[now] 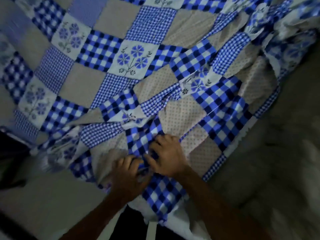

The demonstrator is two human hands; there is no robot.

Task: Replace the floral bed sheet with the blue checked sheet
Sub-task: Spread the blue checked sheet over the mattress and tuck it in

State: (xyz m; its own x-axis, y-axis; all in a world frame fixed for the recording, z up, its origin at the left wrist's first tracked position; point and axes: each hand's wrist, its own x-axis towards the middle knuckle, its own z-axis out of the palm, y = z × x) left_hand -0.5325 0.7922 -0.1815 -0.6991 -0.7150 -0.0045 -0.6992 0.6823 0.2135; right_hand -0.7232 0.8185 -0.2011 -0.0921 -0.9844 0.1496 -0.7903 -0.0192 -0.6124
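Your left hand (128, 172) and right hand (168, 157) clutched the bunched blue checked sheet (103, 49); a hard tug could have dragged it askew.

No writing, label, brand or number can be read anywhere; the blue checked sheet (110, 54) carries only printed pattern (checks, dots, flower squares), and the view is dim and blurred.
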